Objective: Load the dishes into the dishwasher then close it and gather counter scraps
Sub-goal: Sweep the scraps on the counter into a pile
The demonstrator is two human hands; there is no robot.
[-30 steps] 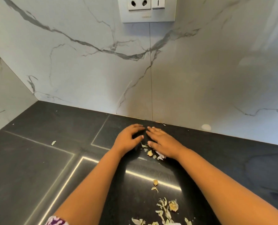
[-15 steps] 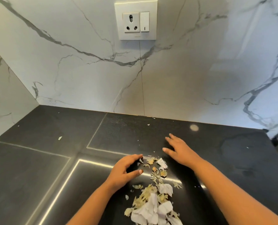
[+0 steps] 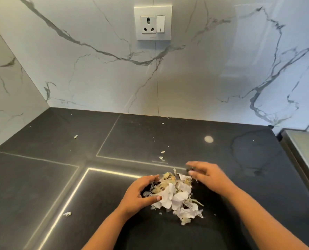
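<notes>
Both grips are cupped around a heap of pale, torn vegetable scraps (image 3: 174,194) on the black stone bench (image 3: 41,177): the left hand (image 3: 138,194) is curled against it, the right hand (image 3: 207,175) spread beside it. Stray flakes (image 3: 161,155) are scattered behind, below a white wall socket (image 3: 152,23).

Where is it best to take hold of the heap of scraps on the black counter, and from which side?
Cup the scrap heap at its base from both flanks: left hand from the left, right hand from the far right. It is loose and low, so pinching would probably scatter it.
</notes>
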